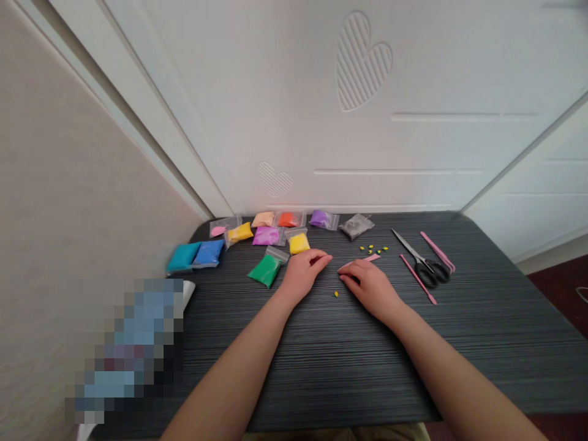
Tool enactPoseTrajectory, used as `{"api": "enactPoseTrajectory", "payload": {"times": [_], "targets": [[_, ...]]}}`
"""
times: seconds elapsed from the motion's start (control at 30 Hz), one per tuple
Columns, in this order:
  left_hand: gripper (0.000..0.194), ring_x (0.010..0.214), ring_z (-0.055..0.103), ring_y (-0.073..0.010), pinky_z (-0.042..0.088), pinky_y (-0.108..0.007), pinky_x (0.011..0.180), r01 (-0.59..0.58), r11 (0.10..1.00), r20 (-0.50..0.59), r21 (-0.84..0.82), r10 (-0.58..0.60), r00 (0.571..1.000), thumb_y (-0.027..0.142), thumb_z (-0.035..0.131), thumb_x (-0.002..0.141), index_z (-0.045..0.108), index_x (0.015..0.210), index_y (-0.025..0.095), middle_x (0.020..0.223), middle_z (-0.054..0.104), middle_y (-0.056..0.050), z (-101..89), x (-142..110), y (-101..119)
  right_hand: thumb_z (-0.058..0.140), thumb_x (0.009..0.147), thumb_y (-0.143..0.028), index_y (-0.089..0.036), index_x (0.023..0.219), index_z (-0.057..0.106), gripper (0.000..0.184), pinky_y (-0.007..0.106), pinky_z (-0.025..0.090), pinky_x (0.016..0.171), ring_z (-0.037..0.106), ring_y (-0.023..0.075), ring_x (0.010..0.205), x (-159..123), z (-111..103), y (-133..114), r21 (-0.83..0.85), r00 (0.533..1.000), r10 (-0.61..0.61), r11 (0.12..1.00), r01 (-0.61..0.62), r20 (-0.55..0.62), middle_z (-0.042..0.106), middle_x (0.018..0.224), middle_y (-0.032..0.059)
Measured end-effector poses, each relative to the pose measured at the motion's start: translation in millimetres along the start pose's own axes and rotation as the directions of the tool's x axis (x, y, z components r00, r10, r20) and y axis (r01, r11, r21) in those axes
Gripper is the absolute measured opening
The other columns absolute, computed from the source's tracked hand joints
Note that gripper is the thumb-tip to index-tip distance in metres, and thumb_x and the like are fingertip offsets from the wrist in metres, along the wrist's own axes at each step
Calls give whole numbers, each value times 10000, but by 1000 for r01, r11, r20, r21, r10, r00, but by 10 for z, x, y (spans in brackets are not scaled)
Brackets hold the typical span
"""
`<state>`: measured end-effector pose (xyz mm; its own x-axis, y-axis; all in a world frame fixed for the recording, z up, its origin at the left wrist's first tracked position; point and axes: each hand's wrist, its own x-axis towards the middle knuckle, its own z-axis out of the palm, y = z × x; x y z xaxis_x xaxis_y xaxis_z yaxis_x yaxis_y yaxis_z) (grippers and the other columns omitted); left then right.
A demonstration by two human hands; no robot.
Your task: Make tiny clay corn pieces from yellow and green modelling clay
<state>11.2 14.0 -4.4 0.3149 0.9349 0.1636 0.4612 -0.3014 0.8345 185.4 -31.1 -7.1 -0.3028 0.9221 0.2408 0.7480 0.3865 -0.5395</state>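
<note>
My left hand [305, 269] is closed, with thumb and fingertips pressed together above the table. Anything in that pinch is too small to make out. My right hand [371, 288] curls its fingers at a thin pink modelling tool [373, 257], which runs along the far side of the fingers and is partly covered by them. Between the hands, a tiny yellow-green piece of clay [336, 294] lies on the dark table. Several similar small yellow-green pieces [370, 252] sit beyond my right hand. Nearest to my left hand are a yellow clay bag [299, 244] and a green clay bag [265, 270].
Scissors [427, 267], a pink stick tool [418, 279] and pink tweezers [437, 250] lie on the right. Several clay bags line the back, among them purple [321, 218] and grey [356, 226]. Blue bags [209, 253] and a blurred-out object [142, 334] are left.
</note>
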Motion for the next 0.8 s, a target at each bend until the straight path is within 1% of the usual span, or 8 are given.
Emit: {"api": "enactPoseTrajectory", "payload": {"times": [0.13, 0.23, 0.33, 0.4, 0.47, 0.53, 0.67, 0.8], "targets": [[212, 748, 576, -140, 430, -244, 691, 4, 1000, 7, -19, -4, 1000, 325, 479, 781, 633, 806, 181, 807, 647, -7, 7, 5, -29, 478, 801, -210, -202, 923, 613, 181, 292, 408, 815, 546, 147, 867, 3, -12, 8, 19, 1000, -1, 1000, 1, 20, 622, 888, 31], [183, 721, 578, -131, 440, -238, 674, 8, 1000, -10, -28, -8, 1000, 300, 499, 767, 624, 825, 180, 787, 639, -4, 23, 10, -60, 498, 787, -212, -203, 934, 611, 186, 285, 410, 803, 543, 140, 857, 3, -42, 17, 66, 999, -3, 998, 0, 45, 616, 886, 27], [178, 707, 575, -123, 446, -236, 666, 9, 999, -28, -44, -10, 1000, 282, 501, 765, 609, 860, 178, 786, 630, -5, 35, 9, -74, 501, 781, -213, -212, 948, 606, 197, 267, 426, 743, 547, 127, 805, 4, -90, 32, 114, 998, 10, 993, -17, 58, 610, 870, 19], [183, 716, 576, -126, 450, -242, 672, 7, 999, -26, -50, -8, 1000, 282, 490, 770, 603, 871, 179, 795, 629, -9, 36, 6, -72, 482, 790, -212, -215, 942, 605, 196, 265, 432, 723, 547, 127, 789, 5, -126, 53, 115, 999, 30, 993, -34, 35, 605, 873, 21], [186, 719, 576, -130, 453, -249, 675, 10, 999, -22, -50, -11, 1000, 287, 487, 770, 603, 870, 180, 792, 628, -11, 33, 5, -65, 462, 797, -205, -209, 935, 605, 199, 288, 425, 770, 542, 145, 837, 5, -156, 82, 58, 998, 46, 997, -44, -32, 601, 898, 35], [186, 715, 575, -132, 454, -252, 673, 16, 999, -14, -50, -16, 1000, 289, 488, 768, 605, 864, 181, 789, 628, -12, 30, 5, -59, 456, 797, -200, -199, 925, 607, 198, 320, 400, 832, 528, 170, 901, 2, -173, 109, -45, 995, 52, 997, -57, -89, 599, 918, 52], [187, 718, 573, -136, 453, -257, 674, 21, 999, -13, -46, -21, 1000, 294, 492, 764, 605, 862, 182, 797, 629, -15, 29, 8, -64, 449, 806, -218, -195, 888, 613, 185, 329, 388, 829, 524, 185, 896, -7, -163, 130, -210, 994, 79, 973, -93, -78, 599, 895, 60], [206, 721, 578, -143, 451, -266, 673, 30, 999, -14, -37, -31, 999, 304, 468, 782, 590, 900, 188, 799, 634, -18, 27, 8, -81, 444, 815, -235, -204, 848, 612, 174, 307, 388, 798, 529, 180, 868, -4, -133, 114, -262, 990, 120, 955, -137, -77, 597, 858, 57]]}}
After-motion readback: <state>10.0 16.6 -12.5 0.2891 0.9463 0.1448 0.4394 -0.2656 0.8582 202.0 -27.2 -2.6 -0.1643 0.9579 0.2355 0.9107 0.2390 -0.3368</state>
